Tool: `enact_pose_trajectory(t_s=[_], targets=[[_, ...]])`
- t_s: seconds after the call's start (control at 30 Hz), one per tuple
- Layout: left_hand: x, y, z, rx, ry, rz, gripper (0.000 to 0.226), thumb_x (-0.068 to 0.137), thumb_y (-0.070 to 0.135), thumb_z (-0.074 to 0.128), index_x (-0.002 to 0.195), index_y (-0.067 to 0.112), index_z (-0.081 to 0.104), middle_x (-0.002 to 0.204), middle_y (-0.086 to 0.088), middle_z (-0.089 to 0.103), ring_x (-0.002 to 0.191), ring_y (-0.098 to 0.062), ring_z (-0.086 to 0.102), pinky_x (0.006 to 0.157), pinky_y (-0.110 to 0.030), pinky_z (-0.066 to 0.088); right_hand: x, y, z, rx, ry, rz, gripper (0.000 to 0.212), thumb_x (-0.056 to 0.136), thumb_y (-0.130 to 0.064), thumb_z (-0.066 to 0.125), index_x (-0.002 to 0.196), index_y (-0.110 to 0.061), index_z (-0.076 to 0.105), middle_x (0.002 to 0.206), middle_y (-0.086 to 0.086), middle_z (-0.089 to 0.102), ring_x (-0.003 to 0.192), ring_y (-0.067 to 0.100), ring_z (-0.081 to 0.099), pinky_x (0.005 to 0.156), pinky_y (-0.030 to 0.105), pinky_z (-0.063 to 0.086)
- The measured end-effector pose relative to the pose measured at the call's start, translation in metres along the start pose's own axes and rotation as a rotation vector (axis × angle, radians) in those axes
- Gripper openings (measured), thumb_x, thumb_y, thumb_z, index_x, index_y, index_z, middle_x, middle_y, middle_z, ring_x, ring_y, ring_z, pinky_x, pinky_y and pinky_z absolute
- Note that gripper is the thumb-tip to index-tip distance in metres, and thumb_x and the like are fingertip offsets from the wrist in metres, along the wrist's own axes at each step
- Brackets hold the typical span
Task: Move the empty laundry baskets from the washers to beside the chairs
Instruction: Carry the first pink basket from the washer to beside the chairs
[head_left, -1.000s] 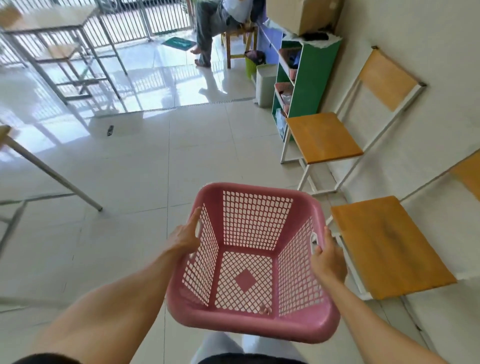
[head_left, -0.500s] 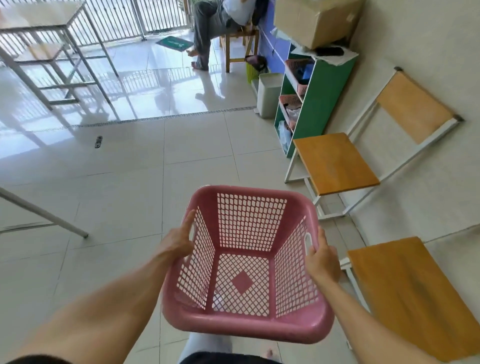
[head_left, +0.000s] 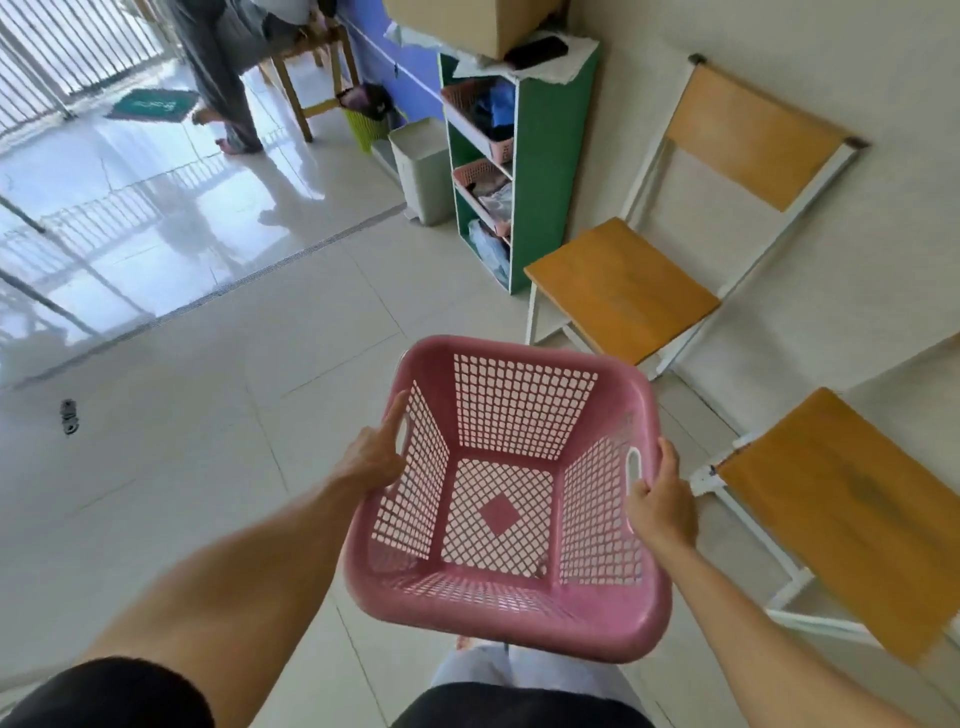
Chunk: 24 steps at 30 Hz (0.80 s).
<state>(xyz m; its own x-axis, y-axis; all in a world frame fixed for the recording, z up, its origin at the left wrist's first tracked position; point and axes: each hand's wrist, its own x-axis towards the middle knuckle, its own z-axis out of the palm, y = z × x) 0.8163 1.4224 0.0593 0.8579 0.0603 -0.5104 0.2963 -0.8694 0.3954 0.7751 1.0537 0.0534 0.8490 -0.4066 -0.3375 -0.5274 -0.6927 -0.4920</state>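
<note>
Pink laundry basket (head_left: 506, 499): empty, held in air above tiled floor (head_left: 208, 415), tilted slightly toward right. Left hand (head_left: 371, 457) grips left side handle, right hand (head_left: 660, 501) grips right handle; two-side grip likely for balance. Two wooden-seat chairs (head_left: 618, 288) stand just right, against wall. Basket not yet set down. Green shelf (head_left: 550, 171) behind chairs.

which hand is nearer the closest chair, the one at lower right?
Right. The right hand grips the pink basket on the side facing the near chair, just off its seat's front corner. The left hand holds the basket's far side.
</note>
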Motion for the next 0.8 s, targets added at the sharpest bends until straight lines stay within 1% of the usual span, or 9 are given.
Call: enact_pose_trajectory(t_s=[0.07, 0.17, 0.37, 0.47, 0.57, 0.63, 0.7, 0.77, 0.8], targets=[[0.031, 0.011, -0.008, 0.024, -0.037, 0.046, 0.109, 0.086, 0.024, 0.067, 0.144, 0.056, -0.019, 0.119, -0.021, 0.062, 0.077, -0.02, 0.062, 0.064, -0.031, 0.056, 0.013, -0.002, 0.008, 0.027, 0.004, 0.054, 0.062, 0.099, -0.018, 0.044, 0.153, -0.034, 0.018, 0.118, 0.019, 0.061, 0.085, 0.033, 0.066, 0.063, 0.039, 0.058], [0.072, 0.024, -0.017, 0.1, -0.074, 0.116, 0.109, 0.084, 0.018, 0.065, 0.146, 0.054, -0.018, 0.13, -0.023, 0.058, 0.088, -0.026, 0.063, 0.061, -0.026, 0.05, 0.031, -0.004, 0.013, 0.06, -0.017, 0.132, 0.062, 0.097, -0.014, 0.049, 0.151, -0.03, 0.023, 0.121, 0.018, 0.063, 0.083, 0.032, 0.066, 0.058, 0.033, 0.053], [0.148, 0.038, -0.023, 0.269, -0.125, 0.175, 0.106, 0.083, 0.008, 0.057, 0.146, 0.054, -0.015, 0.117, -0.024, 0.065, 0.059, -0.01, 0.053, 0.042, -0.015, 0.036, 0.054, -0.007, 0.025, 0.128, -0.073, 0.278, 0.064, 0.096, -0.01, 0.048, 0.152, -0.027, 0.022, 0.124, 0.017, 0.064, 0.096, 0.036, 0.069, 0.071, 0.039, 0.057], [0.174, 0.045, -0.024, 0.296, -0.161, 0.198, 0.107, 0.084, 0.006, 0.055, 0.144, 0.058, -0.016, 0.113, -0.023, 0.066, 0.058, -0.009, 0.053, 0.042, -0.017, 0.039, 0.058, -0.009, 0.031, 0.168, -0.105, 0.356, 0.067, 0.097, -0.01, 0.05, 0.154, -0.028, 0.02, 0.124, 0.016, 0.065, 0.093, 0.034, 0.071, 0.071, 0.04, 0.061], [0.204, 0.051, -0.023, 0.308, -0.197, 0.223, 0.108, 0.083, 0.002, 0.057, 0.148, 0.054, -0.013, 0.122, -0.024, 0.063, 0.06, -0.012, 0.055, 0.042, -0.018, 0.04, 0.071, -0.006, 0.041, 0.201, -0.128, 0.443, 0.052, 0.095, -0.011, 0.056, 0.142, -0.02, 0.037, 0.117, 0.013, 0.068, 0.086, 0.029, 0.072, 0.069, 0.04, 0.063], [0.231, 0.053, -0.018, 0.322, -0.198, 0.192, 0.11, 0.083, 0.002, 0.06, 0.151, 0.047, -0.014, 0.106, -0.024, 0.066, 0.057, -0.016, 0.058, 0.042, -0.021, 0.042, 0.083, -0.003, 0.055, 0.208, -0.148, 0.516, 0.038, 0.094, -0.013, 0.06, 0.129, -0.014, 0.046, 0.108, 0.01, 0.069, 0.079, 0.025, 0.071, 0.067, 0.04, 0.064], [0.256, 0.056, -0.009, 0.312, -0.196, 0.101, 0.109, 0.085, 0.005, 0.064, 0.153, 0.039, -0.014, 0.087, -0.018, 0.063, 0.056, -0.022, 0.059, 0.043, -0.026, 0.045, 0.095, -0.001, 0.068, 0.205, -0.165, 0.553, 0.034, 0.093, -0.013, 0.06, 0.125, -0.013, 0.049, 0.103, 0.008, 0.069, 0.073, 0.022, 0.07, 0.061, 0.035, 0.062], [0.28, 0.058, 0.001, 0.333, -0.207, 0.08, 0.098, 0.085, 0.005, 0.064, 0.154, 0.032, 0.0, 0.089, -0.013, 0.061, 0.06, -0.026, 0.059, 0.045, -0.031, 0.047, 0.108, 0.0, 0.082, 0.21, -0.164, 0.582, 0.033, 0.093, -0.012, 0.06, 0.123, -0.013, 0.049, 0.102, 0.007, 0.069, 0.071, 0.021, 0.07, 0.058, 0.032, 0.06], [0.292, 0.059, 0.004, 0.336, -0.218, 0.086, 0.084, 0.084, 0.005, 0.064, 0.149, 0.027, 0.017, 0.094, -0.011, 0.063, 0.064, -0.028, 0.06, 0.048, -0.037, 0.05, 0.115, 0.001, 0.09, 0.216, -0.167, 0.598, 0.031, 0.093, -0.012, 0.061, 0.122, -0.012, 0.05, 0.1, 0.007, 0.069, 0.069, 0.02, 0.07, 0.055, 0.031, 0.06]])
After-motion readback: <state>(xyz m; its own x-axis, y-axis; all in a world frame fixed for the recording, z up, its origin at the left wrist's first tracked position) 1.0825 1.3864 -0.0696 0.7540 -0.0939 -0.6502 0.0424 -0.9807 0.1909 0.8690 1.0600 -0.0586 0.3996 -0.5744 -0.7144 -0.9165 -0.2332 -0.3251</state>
